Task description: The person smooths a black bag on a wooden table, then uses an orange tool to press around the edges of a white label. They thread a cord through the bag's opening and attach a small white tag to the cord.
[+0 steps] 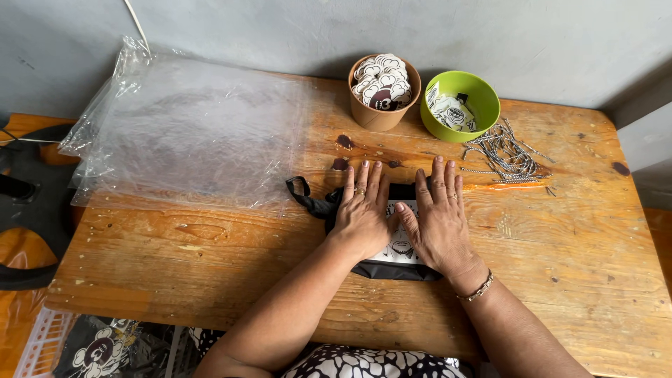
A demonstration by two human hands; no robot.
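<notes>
Worn wood, glossy film, matt cloth

The counter [210, 245] is rough, stained wood; the plastic sheets [189, 126] shine clear and crinkled; the black bag [395, 269] looks matt cloth.

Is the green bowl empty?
No, the green bowl holds small printed tags, and it stands beside the brown cup at the back of the table.

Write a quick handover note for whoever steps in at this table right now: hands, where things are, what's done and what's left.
Left hand and right hand: both flat, palms down, pressing the folded black printed bag at the table's front middle.
Clear plastic sleeves lie to the left; brown cup of tags, green bowl and ball chains behind.
Done: bag folded flat.
Left: bag is not yet in a sleeve; no tag or chain on it.
</notes>
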